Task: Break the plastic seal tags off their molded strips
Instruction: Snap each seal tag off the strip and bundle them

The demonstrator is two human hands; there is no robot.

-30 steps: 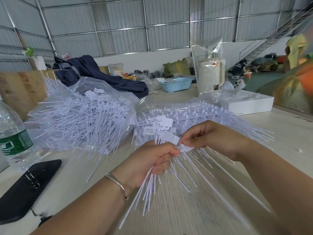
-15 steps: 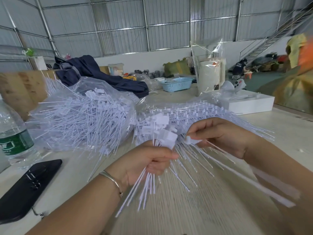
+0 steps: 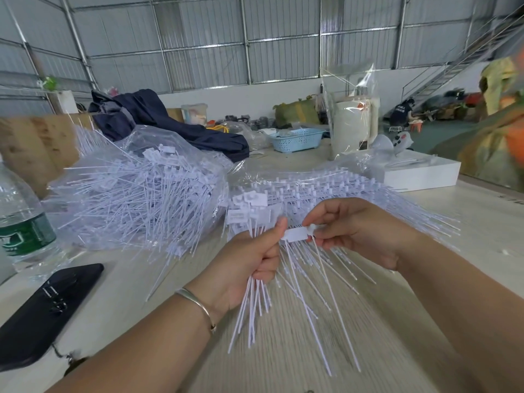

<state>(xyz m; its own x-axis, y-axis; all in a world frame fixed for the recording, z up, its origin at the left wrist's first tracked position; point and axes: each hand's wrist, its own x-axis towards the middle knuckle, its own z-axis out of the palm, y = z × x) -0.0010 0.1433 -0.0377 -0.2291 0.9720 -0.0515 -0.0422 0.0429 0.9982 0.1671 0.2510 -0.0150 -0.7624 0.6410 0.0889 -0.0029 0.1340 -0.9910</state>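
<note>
Surface: pale wood-grain table (image 3: 340,350) in a large shed with corrugated metal walls (image 3: 198,38) and a steel staircase (image 3: 453,66) at far right.

On the table, left side: clear water bottle (image 3: 19,222) with green label; black phone (image 3: 42,313) lying flat near the edge. Farther back: dark blue jacket (image 3: 158,123) in a heap, light blue perforated basket (image 3: 297,139), white flat box (image 3: 419,177).

Stock: a clear plastic bag (image 3: 136,194), crinkled and glossy, stuffed with loose white tags lying at all angles. Just right of it, a stack of molded strips (image 3: 340,191), tags in tidy rows with thin tails fanning outward over the table.

Left hand (image 3: 246,268): raised above the table, fist closed round a bundle of seal tags (image 3: 252,211). Flat rectangular heads stand above the thumb; thin straight tails hang out below the fist. Thumb extended upward. A thin metal bracelet (image 3: 195,303) sits on the wrist.

Right hand (image 3: 360,231): level with the left, just beside it, palm turned inward. Thumb and curled fingers pinch one end of a single tag (image 3: 297,234); its flat white head points toward the left thumb, its tail drops downward.

Material: all tags matte white plastic, stiff, needle-thin tails.
</note>
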